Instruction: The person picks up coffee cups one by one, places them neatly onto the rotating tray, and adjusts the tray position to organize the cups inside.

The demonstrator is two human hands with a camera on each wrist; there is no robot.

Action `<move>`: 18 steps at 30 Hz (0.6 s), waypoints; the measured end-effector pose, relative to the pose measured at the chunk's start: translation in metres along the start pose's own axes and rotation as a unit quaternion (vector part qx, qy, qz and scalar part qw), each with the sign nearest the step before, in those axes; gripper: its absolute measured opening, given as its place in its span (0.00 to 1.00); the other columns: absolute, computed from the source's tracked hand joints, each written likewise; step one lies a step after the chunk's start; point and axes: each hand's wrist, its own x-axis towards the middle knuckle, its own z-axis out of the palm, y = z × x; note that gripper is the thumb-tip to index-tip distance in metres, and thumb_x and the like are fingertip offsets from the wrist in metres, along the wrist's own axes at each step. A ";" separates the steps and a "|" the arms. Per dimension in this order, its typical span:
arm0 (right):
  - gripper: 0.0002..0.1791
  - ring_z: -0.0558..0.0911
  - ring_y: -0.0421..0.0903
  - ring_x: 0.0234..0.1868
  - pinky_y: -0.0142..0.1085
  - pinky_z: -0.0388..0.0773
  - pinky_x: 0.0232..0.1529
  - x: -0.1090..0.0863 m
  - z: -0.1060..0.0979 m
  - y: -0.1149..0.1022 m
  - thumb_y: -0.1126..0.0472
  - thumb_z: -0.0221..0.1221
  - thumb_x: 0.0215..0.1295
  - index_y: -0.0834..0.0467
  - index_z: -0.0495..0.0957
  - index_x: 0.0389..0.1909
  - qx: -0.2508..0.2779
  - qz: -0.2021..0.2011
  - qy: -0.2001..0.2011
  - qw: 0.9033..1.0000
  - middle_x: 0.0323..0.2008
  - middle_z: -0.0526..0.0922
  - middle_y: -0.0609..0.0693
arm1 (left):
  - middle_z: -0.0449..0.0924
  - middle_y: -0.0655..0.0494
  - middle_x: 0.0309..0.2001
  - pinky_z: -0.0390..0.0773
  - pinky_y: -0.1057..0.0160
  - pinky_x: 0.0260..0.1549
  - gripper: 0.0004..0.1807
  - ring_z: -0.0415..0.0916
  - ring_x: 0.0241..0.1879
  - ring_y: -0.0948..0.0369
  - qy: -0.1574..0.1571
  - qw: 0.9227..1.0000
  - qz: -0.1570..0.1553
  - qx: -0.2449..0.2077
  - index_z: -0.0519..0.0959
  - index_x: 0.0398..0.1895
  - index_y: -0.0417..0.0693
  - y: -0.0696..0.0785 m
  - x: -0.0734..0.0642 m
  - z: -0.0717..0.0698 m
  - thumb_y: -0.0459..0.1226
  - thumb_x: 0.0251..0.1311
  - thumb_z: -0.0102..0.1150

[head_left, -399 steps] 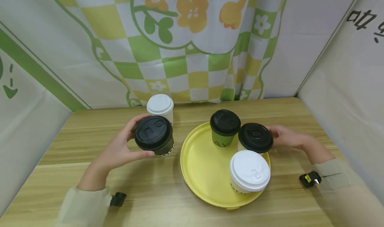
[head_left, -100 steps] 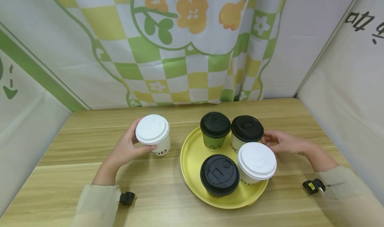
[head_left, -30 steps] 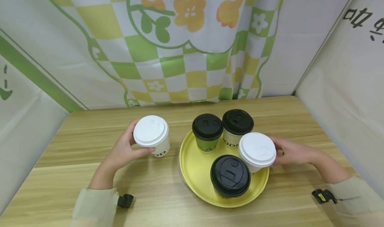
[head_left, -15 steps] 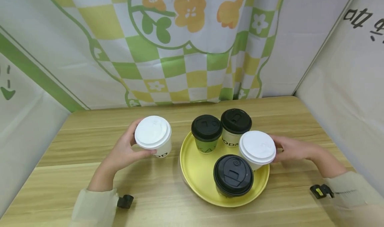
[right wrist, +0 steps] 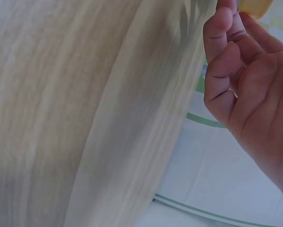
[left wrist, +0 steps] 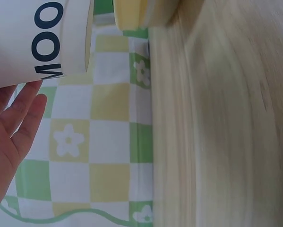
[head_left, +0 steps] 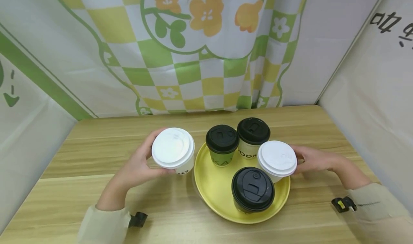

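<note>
My left hand (head_left: 140, 165) grips a white paper cup (head_left: 174, 149) with a white lid, just left of the round yellow tray (head_left: 209, 197). In the left wrist view, the base of this lettered cup (left wrist: 47, 42) hangs clear of the tabletop. My right hand (head_left: 317, 161) holds the tray's right edge, its fingertips partly hidden behind another white-lidded cup (head_left: 277, 158). The right wrist view shows curled fingers by the yellow rim (right wrist: 257, 7). Also upright on the tray are a green cup (head_left: 221, 158), a cream cup (head_left: 248, 150) and a dark cup (head_left: 253, 190), all black-lidded.
The wooden table (head_left: 167, 215) extends around the tray. A checked, flowered curtain (head_left: 206, 68) hangs along its back edge, and a pale fabric wall (head_left: 371, 104) stands at the right.
The held white cup has moved right toward the tray over the last half second. Compared with earlier, the dark cup now stands on the tray, and the tray's cups have shifted round counterclockwise.
</note>
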 end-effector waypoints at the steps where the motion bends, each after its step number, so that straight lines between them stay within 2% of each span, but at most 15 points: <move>1: 0.43 0.76 0.30 0.56 0.27 0.75 0.54 0.000 0.000 0.000 0.68 0.65 0.59 0.78 0.54 0.69 0.002 0.001 0.000 1.000 0.62 0.70 0.74 | 0.70 0.55 0.65 0.69 0.70 0.61 0.56 0.69 0.63 0.65 -0.003 1.000 0.002 -0.002 0.61 0.73 0.53 0.001 0.001 0.001 0.26 0.36 0.80; 8: 0.42 0.78 0.32 0.54 0.27 0.76 0.53 0.001 -0.001 0.001 0.67 0.65 0.58 0.78 0.55 0.69 -0.002 0.009 0.004 1.000 0.60 0.71 0.74 | 0.72 0.56 0.64 0.69 0.68 0.62 0.56 0.70 0.62 0.65 -0.025 1.000 0.001 -0.005 0.61 0.73 0.56 0.007 0.004 0.012 0.29 0.37 0.81; 18: 0.41 0.77 0.32 0.56 0.28 0.75 0.54 0.003 -0.003 0.005 0.67 0.65 0.59 0.76 0.56 0.69 0.002 0.007 -0.004 1.000 0.62 0.70 0.72 | 0.70 0.55 0.67 0.69 0.60 0.66 0.56 0.69 0.66 0.61 -0.075 0.997 0.026 -0.027 0.60 0.74 0.52 0.016 0.010 0.031 0.32 0.39 0.81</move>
